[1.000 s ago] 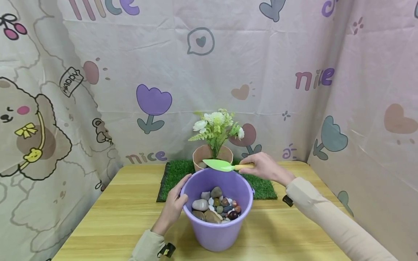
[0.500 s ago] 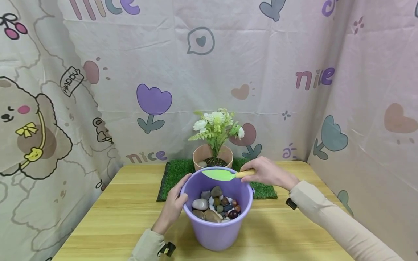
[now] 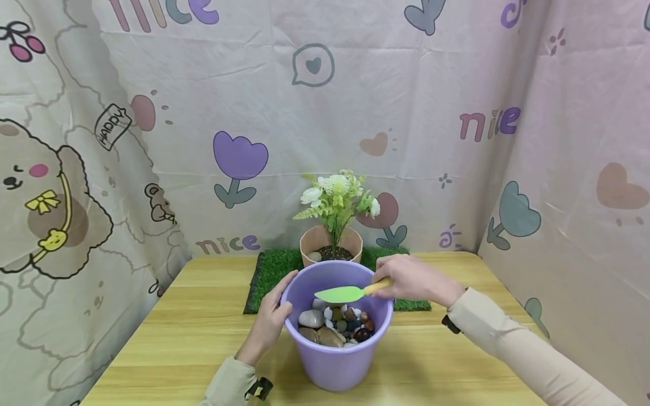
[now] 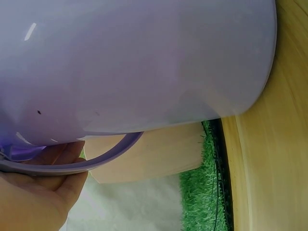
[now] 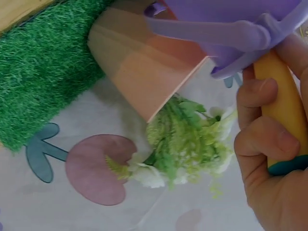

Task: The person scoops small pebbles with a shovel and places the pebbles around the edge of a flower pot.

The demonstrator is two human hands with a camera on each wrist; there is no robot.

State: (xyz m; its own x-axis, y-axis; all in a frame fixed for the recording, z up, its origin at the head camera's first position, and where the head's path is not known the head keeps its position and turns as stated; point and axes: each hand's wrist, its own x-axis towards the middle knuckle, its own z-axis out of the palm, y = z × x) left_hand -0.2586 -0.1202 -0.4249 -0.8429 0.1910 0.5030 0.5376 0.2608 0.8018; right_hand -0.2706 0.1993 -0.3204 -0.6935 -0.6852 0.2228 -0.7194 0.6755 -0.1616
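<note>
A purple bucket (image 3: 336, 363) stands upright on the table, with large smooth stones (image 3: 311, 319) on the left inside and small coloured pebbles (image 3: 350, 321) on the right. My left hand (image 3: 271, 316) grips its left rim, thumb over the edge; in the left wrist view, fingers lie by the bucket's purple handle (image 4: 110, 153). My right hand (image 3: 413, 280) holds a garden trowel (image 3: 340, 294) by its yellow handle (image 5: 280, 103), fingers curled round it. The green blade lies within the bucket's mouth, above the stones, and hides some of them. Nothing visible lies on the blade.
Behind the bucket, a peach flowerpot (image 3: 356, 241) with dark soil, a stone and a white-flowered plant (image 3: 336, 197) stands on a green grass mat (image 3: 274, 276). The wooden table (image 3: 193, 338) meets printed cloth (image 3: 304, 129) at the back and sides.
My right hand has lowered the trowel from above the bucket's far rim into its mouth. The flowerpot's soil has come into view. My left hand and the bucket have stayed put.
</note>
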